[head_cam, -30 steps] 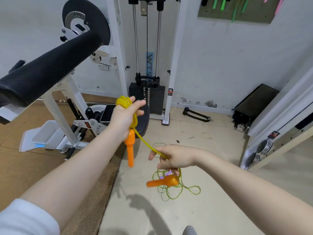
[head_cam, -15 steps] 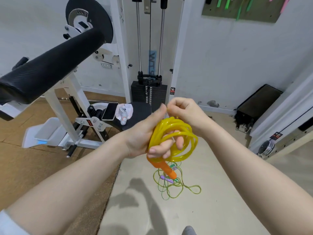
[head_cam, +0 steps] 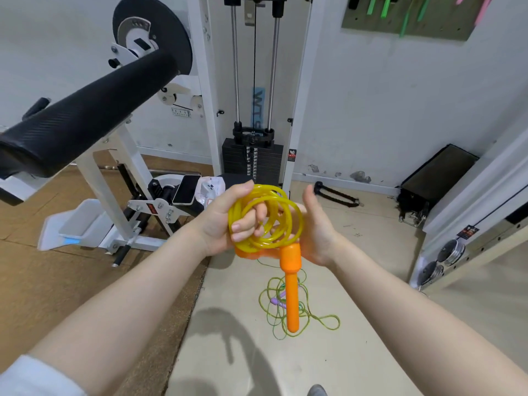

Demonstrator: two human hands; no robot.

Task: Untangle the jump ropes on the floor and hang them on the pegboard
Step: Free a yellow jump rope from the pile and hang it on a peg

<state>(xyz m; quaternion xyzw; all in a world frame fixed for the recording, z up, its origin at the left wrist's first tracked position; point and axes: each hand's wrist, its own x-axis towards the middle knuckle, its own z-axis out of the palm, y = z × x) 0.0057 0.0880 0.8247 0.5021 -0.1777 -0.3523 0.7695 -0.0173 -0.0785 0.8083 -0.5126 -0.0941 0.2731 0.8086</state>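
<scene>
Gripping the coiled yellow rope [head_cam: 267, 217], left hand [head_cam: 228, 221] is curled shut w/ fingers thru the loops. Right hand [head_cam: 314, 227] is spread flat, palm against the coil's far side, pinching nothing. One orange handle [head_cam: 291, 284] hangs straight down below the coil; a 2nd orange bit sits under the left hand, partly hidden. Further out, green rope [head_cam: 297, 307] lies tangled on the floor [head_cam: 371, 324] w/ a purple piece in it. Pegboard [head_cam: 405, 15] is high on the wall, some ropes hung already. Risk: loops spring loose & re-tangle if left hand slackens, since right isn't clamping; dangling handle could swing into the floor pile.
</scene>
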